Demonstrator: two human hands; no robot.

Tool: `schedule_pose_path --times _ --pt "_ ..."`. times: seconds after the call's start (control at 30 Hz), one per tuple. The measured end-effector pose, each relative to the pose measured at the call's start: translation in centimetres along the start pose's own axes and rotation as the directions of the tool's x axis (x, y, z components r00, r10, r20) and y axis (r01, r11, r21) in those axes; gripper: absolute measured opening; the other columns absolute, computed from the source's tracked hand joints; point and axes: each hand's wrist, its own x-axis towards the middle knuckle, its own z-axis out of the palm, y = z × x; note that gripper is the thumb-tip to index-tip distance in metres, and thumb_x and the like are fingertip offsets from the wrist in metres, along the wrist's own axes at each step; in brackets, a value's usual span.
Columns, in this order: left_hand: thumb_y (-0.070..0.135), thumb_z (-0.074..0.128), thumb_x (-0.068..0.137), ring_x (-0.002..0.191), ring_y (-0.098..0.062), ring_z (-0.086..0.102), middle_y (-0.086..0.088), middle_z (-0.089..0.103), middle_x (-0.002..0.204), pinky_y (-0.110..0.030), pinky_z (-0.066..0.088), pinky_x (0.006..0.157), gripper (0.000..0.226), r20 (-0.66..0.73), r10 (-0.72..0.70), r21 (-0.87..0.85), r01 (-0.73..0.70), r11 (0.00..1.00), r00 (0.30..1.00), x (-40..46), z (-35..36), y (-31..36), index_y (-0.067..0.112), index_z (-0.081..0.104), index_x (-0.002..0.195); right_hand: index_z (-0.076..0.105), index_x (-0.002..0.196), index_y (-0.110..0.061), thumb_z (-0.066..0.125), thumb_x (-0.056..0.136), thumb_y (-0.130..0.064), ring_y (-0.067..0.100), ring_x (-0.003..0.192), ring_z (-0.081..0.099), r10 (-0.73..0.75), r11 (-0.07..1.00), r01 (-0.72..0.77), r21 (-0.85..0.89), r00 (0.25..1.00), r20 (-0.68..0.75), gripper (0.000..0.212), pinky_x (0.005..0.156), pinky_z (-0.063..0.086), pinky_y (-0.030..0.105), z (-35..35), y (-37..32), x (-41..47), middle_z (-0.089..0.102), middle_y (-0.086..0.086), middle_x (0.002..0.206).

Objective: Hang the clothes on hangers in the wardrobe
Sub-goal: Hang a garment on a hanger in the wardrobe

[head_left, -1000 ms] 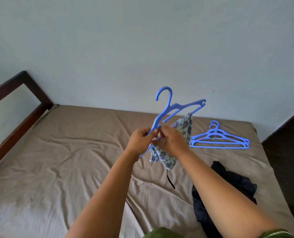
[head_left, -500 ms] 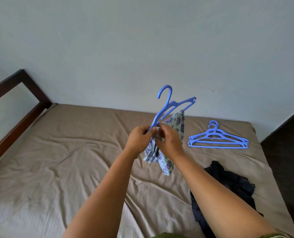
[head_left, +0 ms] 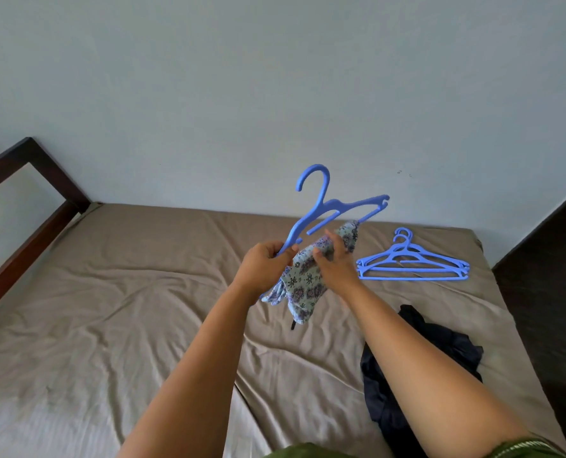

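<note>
Your hands meet at frame centre, above bed (head_left: pixel 110 309): left hand (head_left: pixel 263 264) left of garment (head_left: pixel 303 285), right hand (head_left: pixel 334 262) right of it. Hanger (head_left: pixel 324 209) juts up from left hand. Spare hangers (head_left: pixel 413 264) on bed, centre right. Crumpled clothes (head_left: pixel 390 398) on bed, lower right. Headboard (head_left: pixel 24 206) at left edge.

Left arm: bare forearm reaching forward and up, wrist straight.
Left hand (head_left: pixel 264 264): fingers curled, thumb pinching at the top.
Right arm: bare forearm extended, angled inward.
Right hand (head_left: pixel 336 259): fingers curled in a grip, close beside the left.
</note>
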Motion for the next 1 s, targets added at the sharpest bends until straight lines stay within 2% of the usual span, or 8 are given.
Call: schedule_pose_path --times 0.13,0.23,0.3,0.47,0.6,0.67,0.9,1.0 --pt "0.044 0.061 0.091 0.038 -0.004 0.036 0.015 0.042 0.037 -0.017 0.03 0.046 0.036 0.02 0.033 0.086 -0.035 0.996 0.999 -0.3 -0.3 0.0 0.022 0.06 0.063 0.026 0.149 -0.032 0.049 0.094 -0.049 0.033 0.136 0.034 0.062 0.997 -0.07 -0.021 0.962 -0.266 0.061 0.106 0.035 0.042 -4.1 0.6 2.0 0.023 0.016 0.153" --pt "0.048 0.068 0.084 0.042 -0.007 0.034 0.011 0.038 0.039 -0.023 0.032 0.051 0.04 0.011 0.039 0.123 -0.04 0.992 0.999 0.1 -0.4 -0.8 0.02 0.055 0.058 0.052 0.131 -0.016 0.049 0.096 -0.046 0.029 0.118 0.052 0.043 0.993 -0.049 -0.107 0.997 -0.059 0.047 0.086 0.044 0.034 -7.2 1.3 2.7 0.055 0.009 0.126" --pt "0.053 0.075 0.075 0.046 -0.013 0.038 0.009 0.039 0.042 -0.027 0.034 0.053 0.043 -0.055 0.093 0.267 -0.075 0.961 0.994 0.4 -0.3 -1.4 0.02 0.051 0.06 0.064 0.108 -0.013 0.053 0.095 -0.041 0.023 0.103 0.057 0.002 1.0 -0.002 0.005 1.0 0.007 0.034 0.073 0.042 0.026 -7.9 1.6 2.5 0.063 0.001 0.101" --pt "0.061 0.079 0.061 0.092 -0.024 0.057 0.005 0.059 0.094 -0.038 0.041 0.077 0.065 -0.205 0.283 0.742 -0.04 0.669 0.937 0.3 0.8 -2.1 0.019 0.045 0.098 0.064 0.097 -0.016 0.05 0.098 -0.033 0.015 0.095 0.055 -0.023 0.979 0.044 0.201 0.994 -0.106 0.022 0.084 0.04 0.029 -8.0 1.1 2.1 0.06 -0.007 0.092" --pt "0.016 0.072 0.074 0.09 -0.037 0.06 -0.006 0.064 0.097 -0.038 0.043 0.067 0.036 -0.149 0.37 0.683 -0.175 0.709 0.917 0.6 1.2 -3.7 0.009 0.046 0.098 0.064 0.096 -0.018 0.045 0.101 -0.025 0.01 0.099 0.053 -0.039 0.967 0.069 0.245 0.991 -0.128 0.02 0.085 0.037 0.026 -8.5 1.2 2.1 0.06 -0.003 0.102" --pt "0.008 0.06 0.078 0.084 -0.035 0.065 0.004 0.07 0.098 -0.035 0.046 0.06 0.027 -0.09 0.345 0.648 -0.208 0.733 0.934 0.6 1.2 -4.0 0.013 0.044 0.099 0.062 0.098 -0.02 0.044 0.102 -0.026 0.014 0.105 0.051 -0.009 0.966 0.041 0.254 0.992 -0.127 0.02 0.085 0.037 0.027 -9.1 1.7 2.2 0.058 0.0 0.11" --pt "0.041 0.074 0.071 0.081 -0.012 0.062 0.021 0.066 0.084 -0.028 0.044 0.064 0.042 0.079 0.226 0.644 -0.223 0.731 0.971 -0.5 1.3 -3.8 0.024 0.045 0.095 0.058 0.106 -0.019 0.055 0.097 -0.022 0.021 0.101 0.056 0.174 0.961 -0.155 0.228 0.983 -0.066 0.01 0.07 0.046 0.026 -9.6 4.6 -0.3 0.059 0.003 0.11" --pt "0.054 0.077 0.069 0.081 -0.012 0.062 0.016 0.067 0.078 -0.029 0.046 0.067 0.046 0.087 0.239 0.703 -0.229 0.673 0.967 -1.4 1.4 -4.1 0.023 0.055 0.096 0.055 0.104 -0.02 0.06 0.094 -0.024 0.02 0.101 0.057 0.19 0.967 -0.153 0.204 0.966 -0.173 0.012 0.079 0.045 0.03 -9.2 5.6 -2.9 0.056 -0.001 0.107"
